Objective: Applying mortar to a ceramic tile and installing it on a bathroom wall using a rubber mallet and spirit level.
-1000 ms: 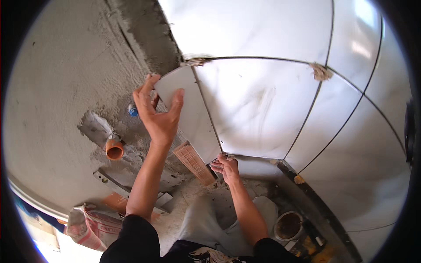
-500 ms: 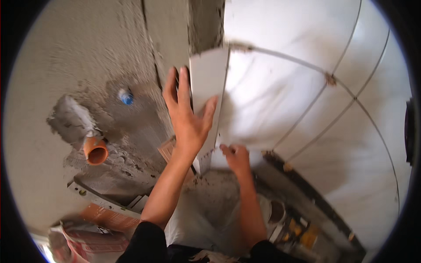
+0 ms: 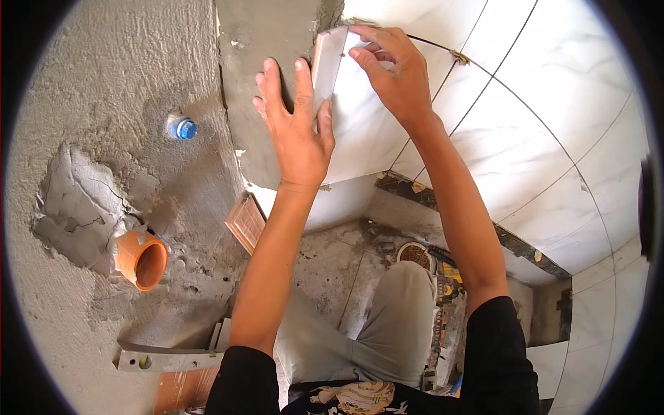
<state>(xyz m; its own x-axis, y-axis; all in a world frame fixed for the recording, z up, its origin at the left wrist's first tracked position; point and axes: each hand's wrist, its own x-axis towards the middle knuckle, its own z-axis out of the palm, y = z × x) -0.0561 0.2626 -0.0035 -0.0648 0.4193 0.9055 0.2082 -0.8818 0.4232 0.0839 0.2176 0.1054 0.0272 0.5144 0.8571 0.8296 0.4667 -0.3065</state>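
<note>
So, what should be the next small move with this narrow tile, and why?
Perhaps feel whether the narrow tile sits flush with the marbled tile: the right hand is at the upper corner by their joint, while the left hand spreads at the opposite edge.

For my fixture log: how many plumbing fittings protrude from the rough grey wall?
2: an orange pipe at left and a blue plug above and right of it. The left forearm may hide others.
</note>
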